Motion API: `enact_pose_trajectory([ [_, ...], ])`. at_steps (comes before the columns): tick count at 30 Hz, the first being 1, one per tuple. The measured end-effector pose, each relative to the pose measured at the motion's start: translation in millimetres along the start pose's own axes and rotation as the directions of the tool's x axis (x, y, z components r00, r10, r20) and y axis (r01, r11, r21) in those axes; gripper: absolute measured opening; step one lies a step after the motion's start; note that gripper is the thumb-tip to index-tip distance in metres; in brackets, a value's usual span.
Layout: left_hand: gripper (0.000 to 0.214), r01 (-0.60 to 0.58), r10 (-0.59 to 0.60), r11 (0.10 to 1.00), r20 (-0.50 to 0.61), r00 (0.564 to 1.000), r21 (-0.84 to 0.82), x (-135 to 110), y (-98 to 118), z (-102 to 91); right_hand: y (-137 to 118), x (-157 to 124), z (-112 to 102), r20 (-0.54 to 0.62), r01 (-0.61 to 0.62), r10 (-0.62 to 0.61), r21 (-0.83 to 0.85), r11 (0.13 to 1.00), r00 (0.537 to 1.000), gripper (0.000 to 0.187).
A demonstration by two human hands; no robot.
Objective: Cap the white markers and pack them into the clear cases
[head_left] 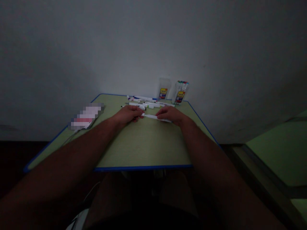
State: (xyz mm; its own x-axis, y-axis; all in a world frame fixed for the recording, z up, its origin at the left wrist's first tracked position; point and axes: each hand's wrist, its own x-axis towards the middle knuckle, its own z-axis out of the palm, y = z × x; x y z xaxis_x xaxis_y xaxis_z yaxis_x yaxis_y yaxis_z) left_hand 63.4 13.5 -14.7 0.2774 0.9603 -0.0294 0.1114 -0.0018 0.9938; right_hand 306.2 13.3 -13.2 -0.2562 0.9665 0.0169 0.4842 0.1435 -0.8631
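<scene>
My right hand [170,114] is closed around a slim white marker [151,117] held level above the near side of the pen pile. The marker's narrow end points left, toward my left hand [130,114]. Between the fingertips of that hand is a small white marker cap [143,114], right at the narrow end. Whether cap and marker still touch is too small to tell. Just beyond both hands lie several white markers [153,104] with coloured ends, some crossing each other.
A clear plastic case [164,89] stands against the wall. Beside it is a second case [180,92] holding markers with coloured caps. A blurred-out phone-like device [86,116] with a cable rests on the left. The pale green table [144,147] has a blue edge.
</scene>
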Motion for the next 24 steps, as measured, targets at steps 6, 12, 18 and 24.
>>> enact_pose_trajectory([
  [6, 0.008, 0.004, -0.004, 1.0, 0.021, 1.0, -0.009, 4.3, -4.6, -1.6, 2.6, 1.5, -0.5, 0.047, 0.011, -0.011, 0.012, 1.0, 0.999, 0.018],
  [12, 0.01, -0.009, 0.009, 1.0, 0.026, 1.0, -0.003, 3.5, -4.4, -1.0, -1.3, -0.9, 1.2, 0.034, 0.011, -0.012, 0.033, 0.999, 0.999, 0.016],
  [18, 0.009, -0.026, 0.025, 0.999, 0.034, 0.999, 0.028, 0.9, -2.7, 0.6, -1.2, -0.5, 2.2, 0.049, 0.038, -0.039, 0.02, 0.999, 0.998, 0.017],
  [24, 0.006, -0.033, 0.031, 0.999, 0.057, 0.998, 0.023, 1.9, -4.0, 0.8, -1.1, -0.8, 3.0, 0.056, 0.059, -0.06, 0.024, 0.998, 0.997, 0.016],
])
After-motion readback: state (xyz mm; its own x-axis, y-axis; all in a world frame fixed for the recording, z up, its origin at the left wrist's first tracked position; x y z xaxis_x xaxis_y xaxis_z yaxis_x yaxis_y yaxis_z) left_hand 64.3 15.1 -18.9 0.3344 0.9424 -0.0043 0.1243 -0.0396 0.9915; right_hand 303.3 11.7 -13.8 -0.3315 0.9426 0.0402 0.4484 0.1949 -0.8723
